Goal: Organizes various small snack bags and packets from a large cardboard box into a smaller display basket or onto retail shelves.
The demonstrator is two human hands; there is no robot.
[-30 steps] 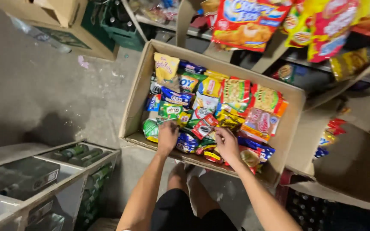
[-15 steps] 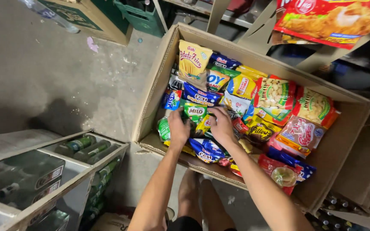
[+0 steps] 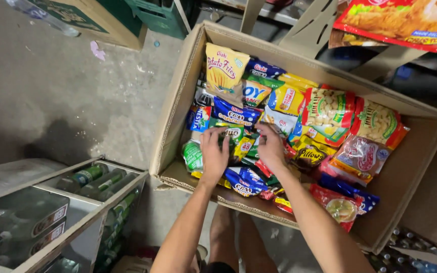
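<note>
Both hands, L [image 3: 213,151] & R [image 3: 270,146], fingers curled, gripping small snack packets [image 3: 238,141] betw. them in cardboard box [image 3: 175,111].

Contents: 1 cardboard box [image 3: 178,108]; 2 hands, left [image 3: 213,154] and right [image 3: 271,146]; roughly 20 snack packets [image 3: 330,108], exact count obscured by overlap; 3 green bottles [image 3: 94,179] visible alongside.

Bare forearms; dark shorts, possibly; sandals unclear.

brown cardboard box [image 3: 178,108], yellow fries packet [image 3: 223,71], grey floor [image 3: 77,91]
</note>
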